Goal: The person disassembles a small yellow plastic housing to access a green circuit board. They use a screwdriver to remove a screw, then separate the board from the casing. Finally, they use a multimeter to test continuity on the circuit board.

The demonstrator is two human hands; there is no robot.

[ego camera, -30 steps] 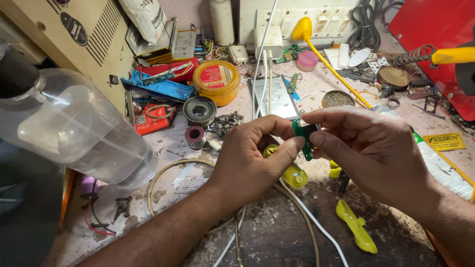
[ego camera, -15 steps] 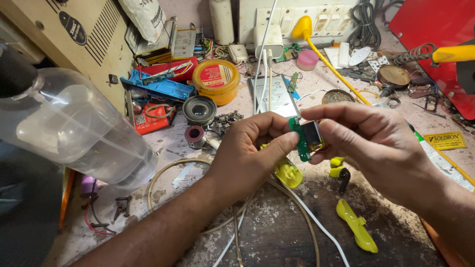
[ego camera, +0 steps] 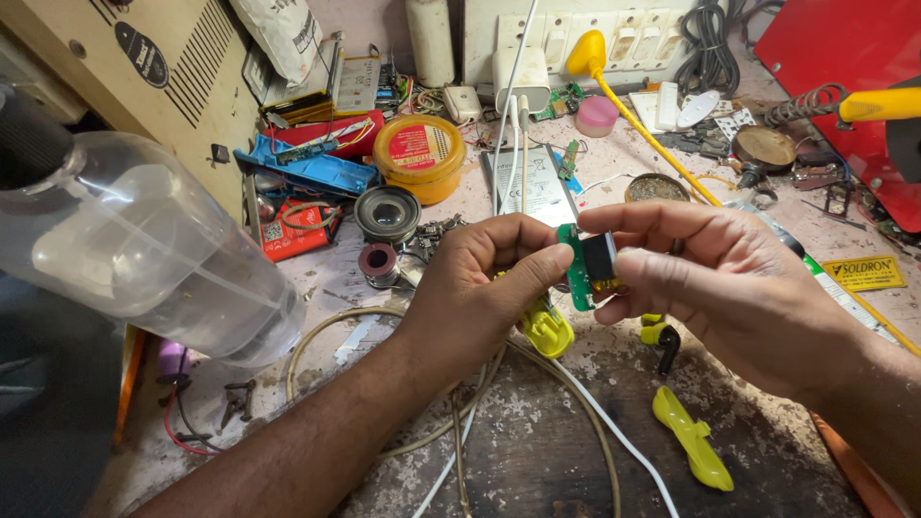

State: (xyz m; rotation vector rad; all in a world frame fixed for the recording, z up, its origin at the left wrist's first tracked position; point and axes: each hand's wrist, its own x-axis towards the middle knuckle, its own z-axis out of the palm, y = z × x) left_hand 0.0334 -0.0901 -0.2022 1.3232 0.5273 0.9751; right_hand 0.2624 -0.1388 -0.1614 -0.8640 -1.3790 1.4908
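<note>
Your left hand point(ego camera: 480, 278) and right hand point(ego camera: 729, 278) meet at the frame's centre, both pinching a small green circuit board point(ego camera: 578, 278) by its edges, its black blocky component point(ego camera: 600, 259) turned up toward you, seemingly for inspection. Just below lie glossy yellow plastic shell pieces point(ego camera: 547, 331), with pale cables point(ego camera: 595, 422) looping across the flaking, scarred bench point(ego camera: 537, 460). A clear plastic bottle point(ego camera: 144, 259) fills the left; a round yellow tin point(ego camera: 419, 153) sits upper centre.

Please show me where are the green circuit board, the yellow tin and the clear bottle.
circuit board point(ego camera: 578, 278), head view, on its green edge between the fingers.
yellow tin point(ego camera: 419, 153), head view, on its lid.
bottle point(ego camera: 144, 259), head view, on its clear side wall.
</note>
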